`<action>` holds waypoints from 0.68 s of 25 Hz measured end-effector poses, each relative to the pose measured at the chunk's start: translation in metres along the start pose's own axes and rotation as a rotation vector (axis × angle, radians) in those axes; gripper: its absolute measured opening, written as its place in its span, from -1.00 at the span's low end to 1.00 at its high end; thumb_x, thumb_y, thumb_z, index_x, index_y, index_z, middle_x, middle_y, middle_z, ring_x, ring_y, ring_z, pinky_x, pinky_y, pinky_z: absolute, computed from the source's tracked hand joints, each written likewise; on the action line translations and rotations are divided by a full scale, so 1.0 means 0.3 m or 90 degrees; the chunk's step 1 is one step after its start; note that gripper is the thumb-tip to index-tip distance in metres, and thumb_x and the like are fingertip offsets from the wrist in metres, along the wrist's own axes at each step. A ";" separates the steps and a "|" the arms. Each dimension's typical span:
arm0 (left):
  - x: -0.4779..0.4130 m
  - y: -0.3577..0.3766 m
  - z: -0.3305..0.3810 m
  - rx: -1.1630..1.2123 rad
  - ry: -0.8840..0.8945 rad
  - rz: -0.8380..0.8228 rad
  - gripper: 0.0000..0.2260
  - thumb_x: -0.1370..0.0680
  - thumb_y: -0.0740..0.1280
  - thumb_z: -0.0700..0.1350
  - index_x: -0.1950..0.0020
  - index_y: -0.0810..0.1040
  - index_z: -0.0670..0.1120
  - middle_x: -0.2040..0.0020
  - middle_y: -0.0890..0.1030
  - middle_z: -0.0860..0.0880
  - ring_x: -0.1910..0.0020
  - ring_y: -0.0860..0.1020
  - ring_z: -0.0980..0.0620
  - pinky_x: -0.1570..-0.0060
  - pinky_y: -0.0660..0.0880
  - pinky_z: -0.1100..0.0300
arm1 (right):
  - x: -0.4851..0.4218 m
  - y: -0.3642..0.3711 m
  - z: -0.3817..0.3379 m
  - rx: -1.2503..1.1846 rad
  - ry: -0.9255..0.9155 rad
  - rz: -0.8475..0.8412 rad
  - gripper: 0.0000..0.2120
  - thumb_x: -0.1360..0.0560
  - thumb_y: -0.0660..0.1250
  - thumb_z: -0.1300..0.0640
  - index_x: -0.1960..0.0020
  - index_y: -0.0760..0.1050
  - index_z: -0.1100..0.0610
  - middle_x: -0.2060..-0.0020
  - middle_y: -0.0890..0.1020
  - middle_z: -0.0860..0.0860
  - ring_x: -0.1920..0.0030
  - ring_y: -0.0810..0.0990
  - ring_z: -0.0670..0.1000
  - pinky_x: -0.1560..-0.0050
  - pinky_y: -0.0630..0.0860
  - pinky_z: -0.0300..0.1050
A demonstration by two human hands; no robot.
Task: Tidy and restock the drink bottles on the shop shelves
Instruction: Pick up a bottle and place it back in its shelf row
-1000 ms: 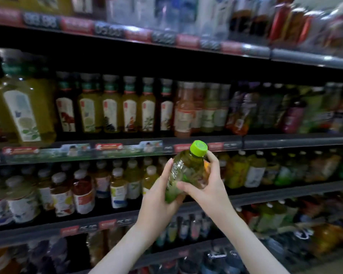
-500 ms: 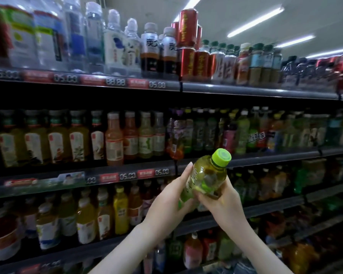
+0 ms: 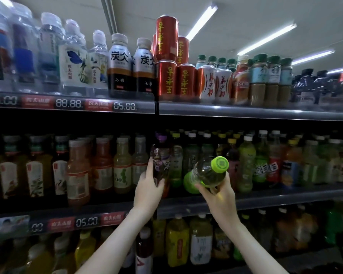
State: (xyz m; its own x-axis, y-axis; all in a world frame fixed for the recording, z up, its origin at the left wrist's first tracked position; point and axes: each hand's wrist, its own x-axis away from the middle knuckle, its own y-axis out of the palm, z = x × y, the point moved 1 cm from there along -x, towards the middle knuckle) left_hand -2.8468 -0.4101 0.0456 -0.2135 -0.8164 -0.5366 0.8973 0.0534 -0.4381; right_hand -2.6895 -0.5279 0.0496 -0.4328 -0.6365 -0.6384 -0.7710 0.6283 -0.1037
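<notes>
Green-cap bottle (image 3: 206, 176) lay tilted in the right hand (image 3: 221, 196), cap toward the camera and fingers curled under its body, in the air just in front of the middle shelf (image 3: 275, 196); a one-handed hold on a smooth, slanted bottle looked the likeliest thing to fail, and a slip would send it past the shelf lip toward the lower bottles (image 3: 176, 244). Left hand (image 3: 147, 191) gripped the purple bottle (image 3: 160, 159) standing at the shelf front, thumb on one side and fingers wrapped round the other; a careless pull or twist there could, I judged, tip the pale bottle (image 3: 140, 161) just beside it on the left, or the green row (image 3: 176, 165) just beside it on the right. Behind, the bottles stood packed close and no gap showed for the green-cap bottle; forcing it in might shove a front bottle over the edge. Farthest up, the red cans (image 3: 167, 39) were stacked two high on the top shelf (image 3: 246, 113); a hard knock to the shelving could bring the upper ones down, though this seemed the lesser danger, both hands being well apart from them.
</notes>
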 end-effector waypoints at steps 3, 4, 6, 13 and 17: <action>-0.069 0.067 0.003 -0.045 -0.020 0.021 -0.27 -0.59 0.27 -0.04 -0.53 -0.20 0.23 -0.31 0.40 -0.19 0.01 0.53 0.00 0.06 0.41 0.21 | -0.129 0.057 0.055 0.004 0.031 -0.040 -0.50 -0.40 0.50 0.06 -0.22 0.34 -0.17 0.00 0.57 -0.28 0.00 0.54 -0.35 0.06 0.43 -0.48; -0.083 0.087 0.004 -0.059 -0.026 0.033 -0.26 -0.59 0.26 -0.05 -0.52 -0.23 0.24 -0.33 0.39 -0.21 -0.06 0.53 -0.09 0.04 0.44 0.17 | -0.173 0.074 0.075 0.005 0.052 -0.052 -0.51 -0.40 0.50 0.02 -0.22 0.34 -0.18 0.02 0.56 -0.28 0.01 0.54 -0.31 0.05 0.43 -0.44; -0.097 0.127 0.008 -0.073 -0.041 0.059 -0.24 -0.59 0.25 -0.07 -0.49 -0.27 0.28 -0.37 0.35 -0.23 -0.08 0.54 -0.13 0.05 0.46 0.15 | -0.255 0.101 0.127 0.026 0.095 -0.076 -0.51 -0.40 0.49 0.01 -0.25 0.36 -0.06 0.02 0.56 -0.20 -0.01 0.56 -0.15 -0.01 0.50 -0.26; -0.105 0.219 0.011 -0.120 -0.060 0.153 -0.20 -0.58 0.28 -0.11 -0.50 -0.29 0.24 -0.41 0.29 -0.26 -0.17 0.51 -0.17 -0.07 0.49 0.07 | -0.387 0.196 0.274 0.123 0.102 -0.203 -0.40 -0.43 0.45 -0.08 -0.33 0.30 0.14 -0.16 0.55 0.05 -0.16 0.55 0.08 -0.09 0.52 -0.07; -0.084 0.341 0.062 -0.302 0.021 0.262 -0.19 -0.51 0.35 -0.12 -0.56 -0.14 0.07 -0.50 0.06 -0.29 -0.47 0.08 -0.28 -0.39 0.20 -0.22 | -0.383 0.092 0.307 0.157 0.001 -0.296 -0.40 -0.52 0.35 -0.01 -0.46 0.19 0.09 -0.33 0.42 0.06 -0.34 0.41 0.06 -0.27 0.41 -0.08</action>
State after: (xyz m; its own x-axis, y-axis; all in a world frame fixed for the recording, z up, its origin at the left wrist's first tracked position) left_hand -2.7424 -0.3948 0.0278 0.0937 -0.6570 -0.7480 0.6407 0.6149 -0.4598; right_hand -2.6179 -0.3962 0.0499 -0.0717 -0.8741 -0.4805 -0.7490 0.3653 -0.5528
